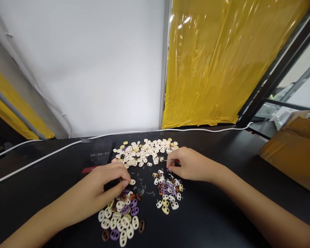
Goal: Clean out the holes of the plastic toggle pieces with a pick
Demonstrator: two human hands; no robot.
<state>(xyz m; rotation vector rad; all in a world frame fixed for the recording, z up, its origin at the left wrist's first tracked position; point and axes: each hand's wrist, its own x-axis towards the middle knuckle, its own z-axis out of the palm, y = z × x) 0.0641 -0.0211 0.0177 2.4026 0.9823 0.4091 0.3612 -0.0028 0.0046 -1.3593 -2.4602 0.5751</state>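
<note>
My left hand [111, 181] pinches a cream oval piece with holes [132, 182] between thumb and fingertips. Below it lies a heap of cream, purple and brown oval pieces [120, 224]. My right hand [182, 163] is closed around a thin metal tool with a red part [177, 161]; its tip touches or nearly touches a small pale piece [161, 159]. That tip is at the edge of a wide spread of mostly cream pieces [150, 148] at the back. Beneath my right hand sits a smaller pile of white, purple, yellow and brown pieces [170, 189].
On the black table [209, 213], a dark device showing a timer [99, 154] lies behind my left hand, beside a red object [89, 169]. A white cable [54, 151] runs along the back edge. A cardboard box [294, 151] stands at the right.
</note>
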